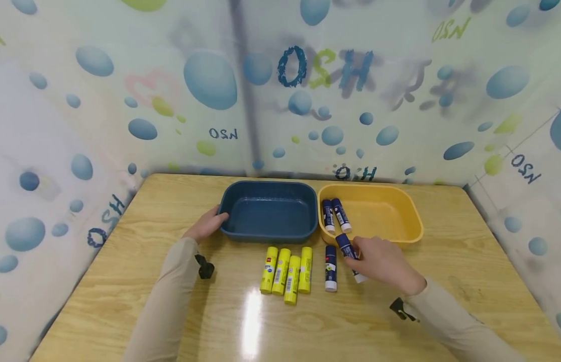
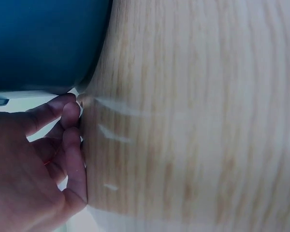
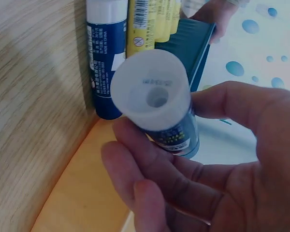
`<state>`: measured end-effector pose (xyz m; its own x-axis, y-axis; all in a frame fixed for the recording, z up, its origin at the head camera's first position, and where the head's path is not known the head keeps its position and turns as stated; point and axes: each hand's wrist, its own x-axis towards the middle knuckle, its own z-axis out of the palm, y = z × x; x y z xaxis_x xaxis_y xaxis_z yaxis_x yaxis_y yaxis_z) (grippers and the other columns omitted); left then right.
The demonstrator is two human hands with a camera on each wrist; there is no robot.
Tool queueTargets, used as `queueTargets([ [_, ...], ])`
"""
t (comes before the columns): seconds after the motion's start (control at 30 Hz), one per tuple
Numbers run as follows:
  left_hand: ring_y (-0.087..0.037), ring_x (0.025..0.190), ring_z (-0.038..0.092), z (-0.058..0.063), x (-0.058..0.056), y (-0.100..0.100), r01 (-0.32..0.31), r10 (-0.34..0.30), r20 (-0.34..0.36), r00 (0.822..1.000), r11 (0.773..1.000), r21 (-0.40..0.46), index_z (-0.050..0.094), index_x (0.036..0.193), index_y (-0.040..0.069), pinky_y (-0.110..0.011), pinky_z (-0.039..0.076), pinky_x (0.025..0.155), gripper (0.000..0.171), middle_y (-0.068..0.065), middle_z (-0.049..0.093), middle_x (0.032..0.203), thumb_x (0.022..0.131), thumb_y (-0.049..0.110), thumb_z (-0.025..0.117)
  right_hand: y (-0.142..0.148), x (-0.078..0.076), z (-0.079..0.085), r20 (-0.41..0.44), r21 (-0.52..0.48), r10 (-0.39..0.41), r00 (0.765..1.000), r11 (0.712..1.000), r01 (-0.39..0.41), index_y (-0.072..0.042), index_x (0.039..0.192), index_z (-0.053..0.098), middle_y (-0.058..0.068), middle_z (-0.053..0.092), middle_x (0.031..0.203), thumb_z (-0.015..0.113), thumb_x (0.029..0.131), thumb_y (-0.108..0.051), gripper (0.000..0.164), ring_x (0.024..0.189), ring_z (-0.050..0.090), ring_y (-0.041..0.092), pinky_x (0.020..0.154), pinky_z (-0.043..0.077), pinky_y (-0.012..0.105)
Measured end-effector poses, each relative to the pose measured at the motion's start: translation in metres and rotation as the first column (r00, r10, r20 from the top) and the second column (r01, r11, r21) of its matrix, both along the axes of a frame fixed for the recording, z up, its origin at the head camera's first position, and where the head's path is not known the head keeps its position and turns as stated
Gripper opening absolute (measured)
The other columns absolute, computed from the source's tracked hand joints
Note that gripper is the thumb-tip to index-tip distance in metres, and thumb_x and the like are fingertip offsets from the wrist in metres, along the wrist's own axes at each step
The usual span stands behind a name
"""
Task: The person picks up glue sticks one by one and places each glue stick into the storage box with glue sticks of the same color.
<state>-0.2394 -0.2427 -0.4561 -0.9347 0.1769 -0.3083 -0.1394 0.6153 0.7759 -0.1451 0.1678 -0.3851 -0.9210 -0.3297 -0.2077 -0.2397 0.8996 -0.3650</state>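
My right hand (image 1: 383,261) grips a dark blue glue stick (image 1: 346,245) between thumb and fingers, tilted at the front rim of the yellow bin (image 1: 409,236). Its white base (image 3: 152,87) faces the right wrist camera. Another blue glue stick (image 1: 331,269) lies on the table just left of that hand. Two more blue glue sticks (image 1: 341,215) lean inside the yellow bin at its left end. At the left wall of the blue bin (image 1: 268,236), my left hand (image 1: 207,223) holds the rim, thumb over the edge and fingers (image 2: 75,159) curled outside.
Several yellow glue sticks (image 1: 290,279) lie in a row on the wooden table (image 1: 353,327), in front of the blue bin. Both bins stand side by side near the table's back edge. A patterned wall covering (image 1: 262,120) rises behind.
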Motion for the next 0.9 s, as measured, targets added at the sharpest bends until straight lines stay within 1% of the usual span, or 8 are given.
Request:
queueTargets([
  [0.17,-0.044,0.140,0.018,0.000,-0.002,0.001,0.004,-0.004,0.001,1.000,1.000,0.000,0.014,0.150,-0.010,-0.052,0.016,0.111,0.063,-0.031,0.019,0.152,0.102,0.024,0.035,0.004,-0.003,0.001,0.003,0.012,-0.005,1.000,1.000,0.005,-0.008,0.084,0.061,-0.001,0.050,0.060,0.069,0.087,-0.028,0.022,0.050,0.045,0.013,0.047,0.035,0.028],
  [0.4,-0.045,0.140,0.017,0.002,0.001,0.001,0.005,-0.005,0.001,1.000,1.000,-0.001,0.012,0.150,-0.011,-0.053,0.015,0.111,0.063,-0.032,0.017,0.152,0.102,0.024,0.034,0.007,-0.008,0.008,-0.048,0.037,0.009,0.999,0.999,-0.007,-0.006,0.088,0.063,-0.002,0.050,0.057,0.069,0.087,-0.028,0.022,0.048,0.045,0.013,0.046,0.035,0.028],
  [0.6,-0.044,0.140,0.018,0.001,-0.001,-0.001,-0.002,0.002,-0.006,1.000,1.000,-0.001,0.015,0.150,-0.010,-0.052,0.016,0.111,0.062,-0.031,0.020,0.152,0.101,0.023,0.034,0.010,-0.012,0.012,-0.048,0.027,0.013,0.999,1.000,-0.011,-0.007,0.088,0.064,-0.003,0.048,0.054,0.068,0.087,-0.028,0.022,0.046,0.044,0.012,0.044,0.033,0.027],
  [0.8,-0.044,0.139,0.020,0.001,-0.002,-0.002,-0.003,0.004,-0.007,1.000,1.000,0.009,0.016,0.149,-0.011,-0.052,0.016,0.111,0.062,-0.031,0.021,0.151,0.101,0.023,0.035,0.015,-0.023,0.018,-0.064,0.030,0.016,0.998,0.999,-0.014,-0.005,0.087,0.063,-0.002,0.048,0.055,0.068,0.087,-0.027,0.022,0.047,0.044,0.013,0.046,0.034,0.028],
  [0.9,-0.044,0.138,0.022,0.002,0.000,-0.001,0.000,0.001,-0.018,1.000,1.000,0.023,0.017,0.148,-0.012,-0.052,0.018,0.111,0.061,-0.032,0.023,0.150,0.101,0.022,0.035,0.017,-0.030,0.021,-0.046,0.047,0.003,0.999,0.999,-0.001,-0.002,0.089,0.064,0.000,0.051,0.059,0.067,0.087,-0.026,0.024,0.049,0.046,0.014,0.047,0.036,0.028],
])
